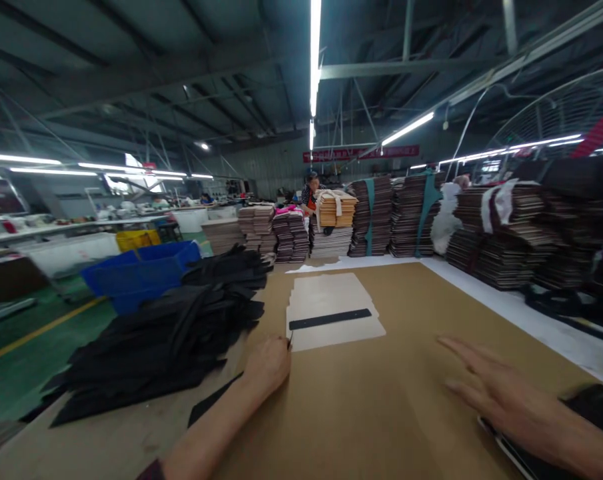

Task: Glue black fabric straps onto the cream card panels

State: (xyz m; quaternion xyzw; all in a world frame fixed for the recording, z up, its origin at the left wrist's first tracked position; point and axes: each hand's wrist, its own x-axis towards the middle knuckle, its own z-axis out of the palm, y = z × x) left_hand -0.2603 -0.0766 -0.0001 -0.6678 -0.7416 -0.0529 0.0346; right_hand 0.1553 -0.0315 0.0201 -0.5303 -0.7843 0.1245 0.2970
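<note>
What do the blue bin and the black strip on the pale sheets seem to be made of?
Blue bin: probably smooth plastic; its walls look stiff and evenly coloured.
Black strip: perhaps matt fabric or synthetic leather; lies flat, texture unclear.

Blue bin (pixel 134 277), yellow container (pixel 138 239) behind it, red banner (pixel 361 154), lit ceiling tube (pixel 315 60)

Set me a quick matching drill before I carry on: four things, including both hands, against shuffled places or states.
Things:
1. Dark strip
2. Bin
3. Left hand
4. Right hand

Places or states:
A. Curled, by the near left corner of the pale sheets
B. Blue, beyond the black pile
C. Open, slightly blurred
D. Lying flat across the pale sheets

Pairs: 1-D; 2-B; 3-A; 4-C
</note>
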